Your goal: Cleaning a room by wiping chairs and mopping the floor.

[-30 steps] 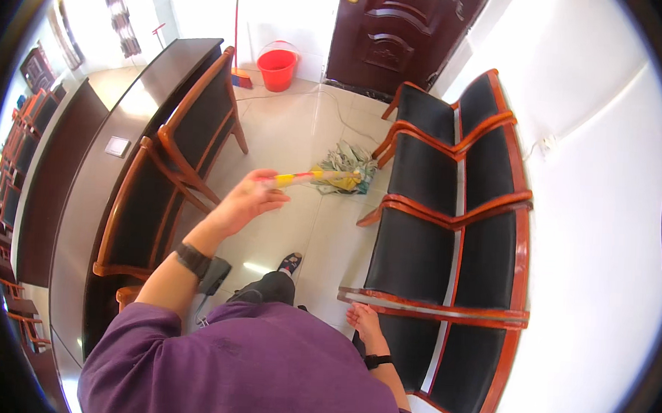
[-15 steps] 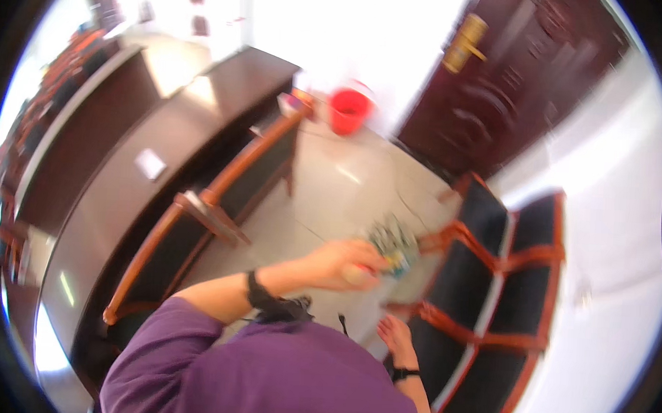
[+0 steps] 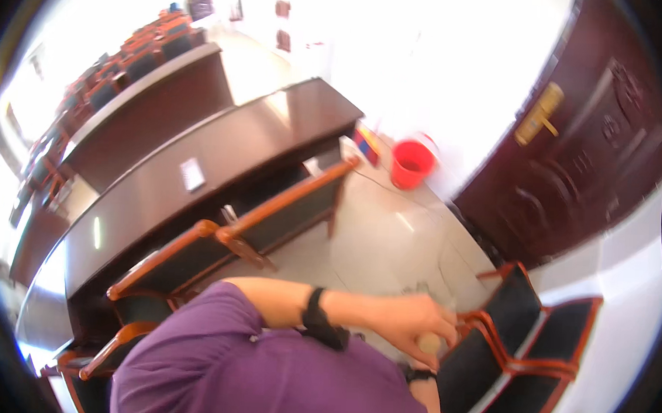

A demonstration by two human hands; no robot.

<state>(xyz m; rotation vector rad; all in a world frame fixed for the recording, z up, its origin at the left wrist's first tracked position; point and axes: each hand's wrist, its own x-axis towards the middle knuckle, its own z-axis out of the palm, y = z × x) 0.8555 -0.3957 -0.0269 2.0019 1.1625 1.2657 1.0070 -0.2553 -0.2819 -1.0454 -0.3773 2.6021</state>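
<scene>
My left hand (image 3: 414, 324) reaches across my body with its fingers closed around what looks like a mop handle (image 3: 429, 344). The pale round end of that handle points up, so its length is mostly hidden below the hand. A bit of the greyish mop head (image 3: 418, 288) shows on the floor just past my fingers, blurred. My right forearm (image 3: 427, 404), with a black wristband, comes up from the lower edge. The right hand lies behind the left one, and its fingers are hidden.
Black-seated wooden armchairs (image 3: 461, 363) stand close on the right, along the white wall. A long dark desk (image 3: 151, 171) with chairs (image 3: 290, 205) runs along the left. By the far wall is a red bucket (image 3: 412, 164); a dark door (image 3: 569, 165) stands at the right.
The view has swung, so the room appears shifted right and down. My left hand has moved right with the mop. My right hand, open before, is now hidden behind the left.
</scene>
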